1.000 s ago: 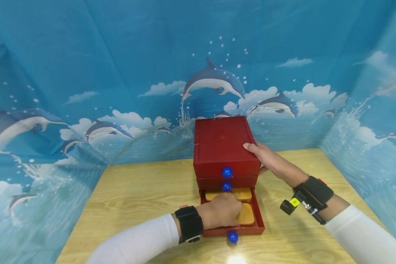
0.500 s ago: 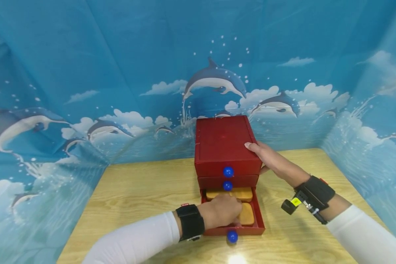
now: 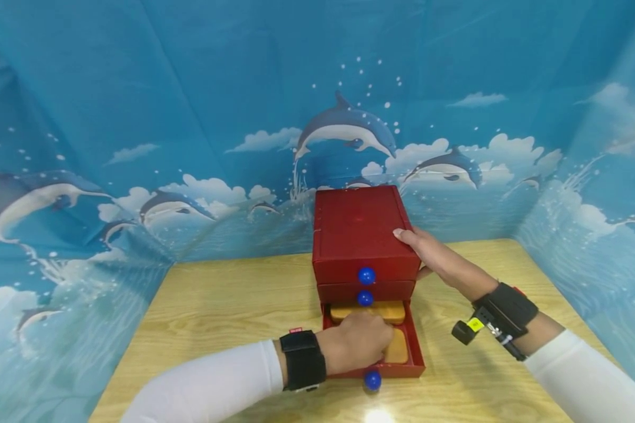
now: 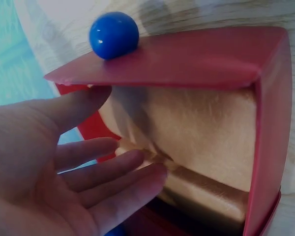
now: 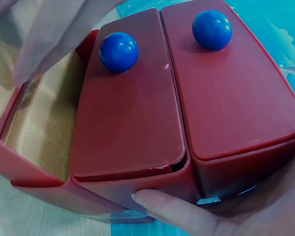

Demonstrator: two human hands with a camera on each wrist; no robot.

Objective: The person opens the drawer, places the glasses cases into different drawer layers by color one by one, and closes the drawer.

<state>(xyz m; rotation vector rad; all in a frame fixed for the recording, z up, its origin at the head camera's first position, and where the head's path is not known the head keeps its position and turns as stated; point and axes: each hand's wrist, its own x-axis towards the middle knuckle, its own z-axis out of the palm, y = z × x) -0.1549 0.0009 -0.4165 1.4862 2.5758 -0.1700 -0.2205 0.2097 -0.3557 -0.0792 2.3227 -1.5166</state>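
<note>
A red drawer box (image 3: 360, 229) with three blue knobs stands on the wooden table (image 3: 227, 305). Its bottom drawer (image 3: 415, 352) is pulled out and holds two tan cakes (image 3: 387, 309). My left hand (image 3: 367, 341) is inside the drawer. In the left wrist view its fingers (image 4: 113, 145) lie nearly straight, with the tips touching a tan cake (image 4: 201, 132) behind the drawer front (image 4: 187, 59). My right hand (image 3: 434, 255) grips the box's right side, thumb on the top edge. In the right wrist view its fingers (image 5: 177, 211) curl round the box under the two closed drawers (image 5: 132, 113).
A blue dolphin-print backdrop (image 3: 137, 147) walls the table on the left, back and right. Bare wood lies to the left of the box and in front of the open drawer's knob (image 3: 372, 380). The box stands close to the back wall.
My left hand has crept slightly to the right and now covers more of the front cake. The box, the drawer and my right hand have stayed put.
</note>
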